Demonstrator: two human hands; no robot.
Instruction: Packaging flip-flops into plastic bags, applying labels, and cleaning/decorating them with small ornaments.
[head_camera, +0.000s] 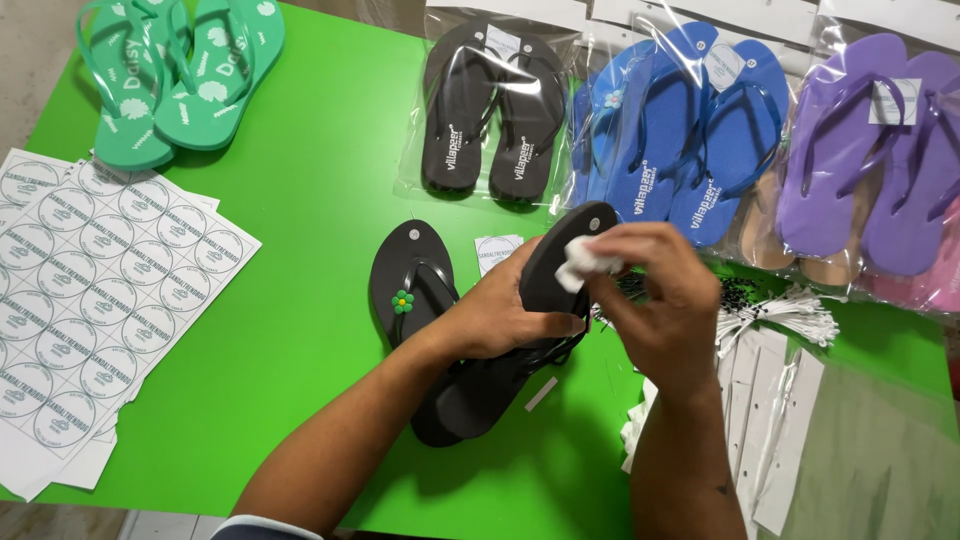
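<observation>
Room on the green table (300, 180) is widest in the middle, between the sticker sheets (95, 290) at the left edge and the black flip-flop (408, 285) lying flat by the hands. That flat one has a small green flower on its strap. Far back at the left, 2 green flip-flops (175, 75) sit at the table's edge. At the back and right, bagged pairs crowd close: black (490, 110), blue (680, 130) and purple (870, 150). White card strips (770, 420) lie at the right.

Part of the purple bag runs out of the picture. The lower end of the held flip-flop (560, 255) is hidden under the left arm.

The held flip-flop is black and tilted up over the table. The left hand (500, 315) has its fingers curled tight around its middle. The right hand (665, 290) pinches a small white piece (585, 262) against its top end.
</observation>
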